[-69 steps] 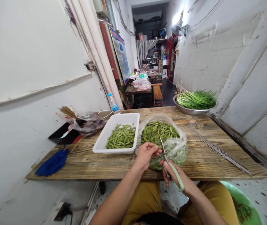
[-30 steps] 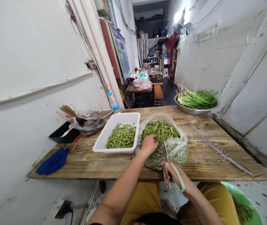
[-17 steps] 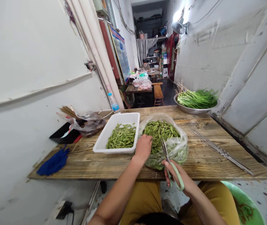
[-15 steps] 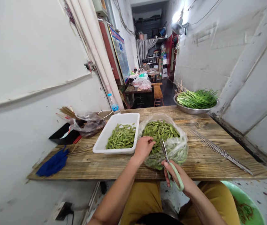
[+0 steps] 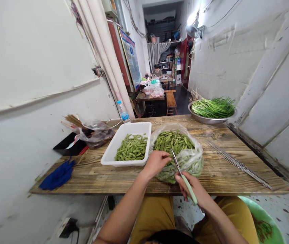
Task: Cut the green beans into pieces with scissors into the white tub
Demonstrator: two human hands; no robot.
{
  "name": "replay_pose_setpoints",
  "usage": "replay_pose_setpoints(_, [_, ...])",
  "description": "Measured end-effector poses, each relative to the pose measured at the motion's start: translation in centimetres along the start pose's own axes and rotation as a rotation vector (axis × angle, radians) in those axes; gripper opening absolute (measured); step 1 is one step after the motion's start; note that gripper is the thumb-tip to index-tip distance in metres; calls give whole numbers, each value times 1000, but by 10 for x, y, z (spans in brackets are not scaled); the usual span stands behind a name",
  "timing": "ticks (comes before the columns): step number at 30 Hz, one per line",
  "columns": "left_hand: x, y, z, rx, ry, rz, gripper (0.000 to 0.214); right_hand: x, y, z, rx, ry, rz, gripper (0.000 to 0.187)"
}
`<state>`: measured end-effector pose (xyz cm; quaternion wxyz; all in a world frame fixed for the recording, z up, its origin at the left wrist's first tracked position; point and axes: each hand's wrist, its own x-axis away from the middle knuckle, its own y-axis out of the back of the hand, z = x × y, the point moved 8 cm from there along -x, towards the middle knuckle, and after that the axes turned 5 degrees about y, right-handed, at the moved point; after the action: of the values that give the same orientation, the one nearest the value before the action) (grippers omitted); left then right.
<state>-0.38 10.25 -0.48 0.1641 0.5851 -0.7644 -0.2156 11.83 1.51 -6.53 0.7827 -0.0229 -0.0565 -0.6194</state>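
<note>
A clear plastic bag of green soybean pods (image 5: 176,144) lies open on the wooden table (image 5: 220,173). My left hand (image 5: 156,163) hovers at the bag's near edge, fingers pinched on a pod I can barely see. My right hand (image 5: 194,189) grips green-handled scissors (image 5: 182,176), whose closed blades point up at the left fingertips. A white tray (image 5: 114,149) with trimmed pods sits left of the bag.
A metal bowl of green stalks (image 5: 212,110) stands at the far right. Metal skewers (image 5: 238,164) lie on the right side. A blue cloth (image 5: 58,176), a black tray and a bag of sticks (image 5: 93,132) sit at left. A green basin (image 5: 263,220) is on the floor.
My left hand reached into the bag of pods, then drew back toward me with its fingers pinched. The scissor blades have closed up at the left fingertips.
</note>
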Motion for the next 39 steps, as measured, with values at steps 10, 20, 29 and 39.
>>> replay_pose_setpoints(10, [4, -21, 10, 575, 248, 278, 33, -4, 5, -12, -2, -16, -47, 41])
replay_pose_setpoints(20, [2, -12, 20, 829, 237, -123, 40, 8, -8, 11, -127, 2, 68, 44])
replay_pose_setpoints(29, [11, -26, 20, 971, 303, -165, 42, 4, -10, 5, -155, 13, 8, 39])
replay_pose_setpoints(39, [15, -35, 30, 832, 284, -174, 30, 3, -6, -6, -146, -72, -19, 41])
